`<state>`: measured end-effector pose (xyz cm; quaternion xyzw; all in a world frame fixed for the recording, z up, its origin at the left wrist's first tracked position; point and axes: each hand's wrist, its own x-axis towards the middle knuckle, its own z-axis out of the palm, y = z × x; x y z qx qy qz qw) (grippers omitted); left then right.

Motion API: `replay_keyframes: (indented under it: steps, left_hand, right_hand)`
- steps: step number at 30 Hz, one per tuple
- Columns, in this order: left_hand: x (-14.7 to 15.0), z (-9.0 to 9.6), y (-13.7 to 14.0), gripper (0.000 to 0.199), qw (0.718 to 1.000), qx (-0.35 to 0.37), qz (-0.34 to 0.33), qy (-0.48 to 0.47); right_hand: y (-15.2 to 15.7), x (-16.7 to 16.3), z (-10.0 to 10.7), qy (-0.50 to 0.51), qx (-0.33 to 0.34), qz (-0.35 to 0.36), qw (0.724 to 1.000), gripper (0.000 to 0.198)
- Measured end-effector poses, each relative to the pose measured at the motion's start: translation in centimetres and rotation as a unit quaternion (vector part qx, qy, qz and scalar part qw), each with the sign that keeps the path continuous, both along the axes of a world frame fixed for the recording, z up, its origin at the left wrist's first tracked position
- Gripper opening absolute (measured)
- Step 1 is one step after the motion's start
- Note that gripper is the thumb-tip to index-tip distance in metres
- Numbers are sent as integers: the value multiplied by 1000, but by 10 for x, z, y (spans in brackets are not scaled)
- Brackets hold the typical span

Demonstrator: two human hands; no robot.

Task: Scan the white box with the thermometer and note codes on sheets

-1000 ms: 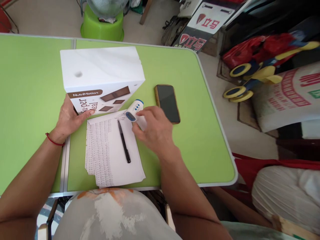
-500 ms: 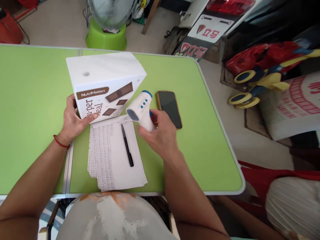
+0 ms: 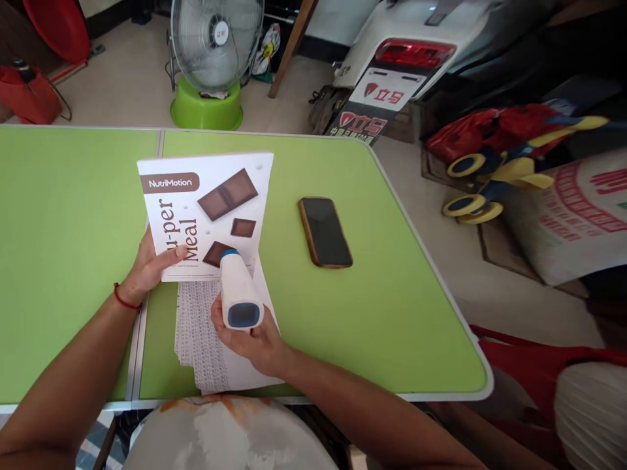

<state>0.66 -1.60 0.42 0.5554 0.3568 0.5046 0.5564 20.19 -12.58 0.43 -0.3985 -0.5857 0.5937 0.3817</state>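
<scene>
Box: the white NutriMotion box is left of centre in the frame, its printed front with brown bars turned to the camera; its lower edge overlaps the papers in view.
Left hand: the left hand grips the box by its lower left side, thumb across the printed front – the other fingers are mostly hidden.
Right hand: the right hand, at lower centre, is wrapped around the handheld device.
Handheld device: the white-and-blue handheld device has its small screen facing the camera and its blue far end toward the box – whether the two touch cannot be told.
Papers: the written sheets lie below the box, partly covered by the right hand.
Phone: the dark phone lies right of centre, apart from both hands.
Table: the green table spans the middle of the frame.
Fan: the fan stands at upper left of centre, above the green stool.
</scene>
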Motion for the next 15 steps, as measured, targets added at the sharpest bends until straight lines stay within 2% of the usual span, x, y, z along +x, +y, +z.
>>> replay_keyframes:
  steps: [5,8,15]
  left_hand:
    - [3,2,-4,64,999,-23,12,24]
    - [3,0,-4,63,999,-25,17,28]
    - [2,-2,-2,58,998,3,21,57]
  right_hand:
    - [7,0,8,107,-97,12,989,37]
    - [9,-3,6,141,-131,1,981,36]
    - [11,-10,1,181,-144,-26,973,31]
